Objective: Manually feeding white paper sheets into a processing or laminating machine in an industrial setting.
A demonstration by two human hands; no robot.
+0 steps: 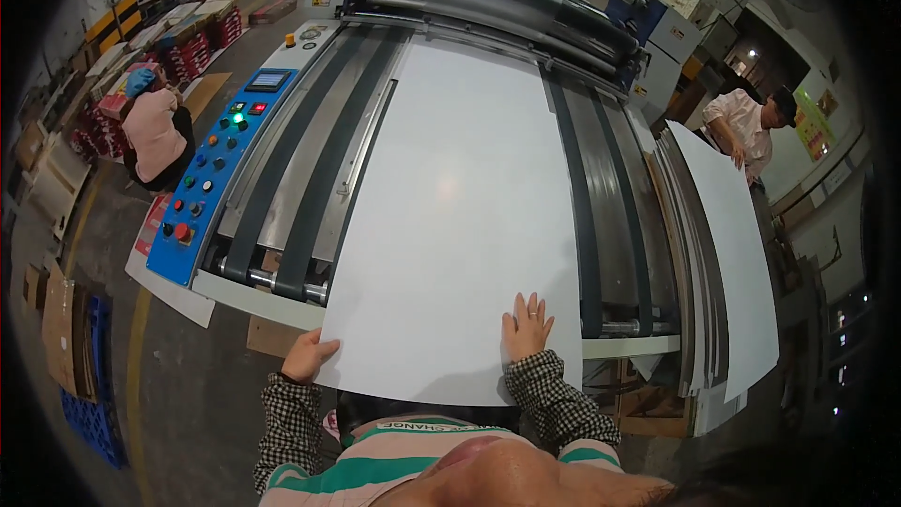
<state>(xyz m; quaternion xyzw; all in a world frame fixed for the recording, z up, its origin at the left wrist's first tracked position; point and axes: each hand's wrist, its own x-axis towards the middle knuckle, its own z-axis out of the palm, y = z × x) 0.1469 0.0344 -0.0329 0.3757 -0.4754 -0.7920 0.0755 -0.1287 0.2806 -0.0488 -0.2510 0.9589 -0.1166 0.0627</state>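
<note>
A large white sheet (450, 225) lies lengthwise on the machine's feed bed, its far end close to the rollers and its near end hanging past the bed's front edge. At the sheet's near left edge, my left hand (308, 357) is closed on it, thumb on top and fingers partly hidden. My right hand (527, 327) rests flat on the sheet near its right side, fingers stretched out. Dark green conveyor belts (308, 239) run on both sides of the sheet.
A blue control panel (223, 161) with buttons lines the bed's left side. Beyond the sheet stand large rollers (488, 0). On the right is a stack of white sheets (723, 263), with a person (751, 127) beside it. Another person (153, 131) crouches at left near red stacks.
</note>
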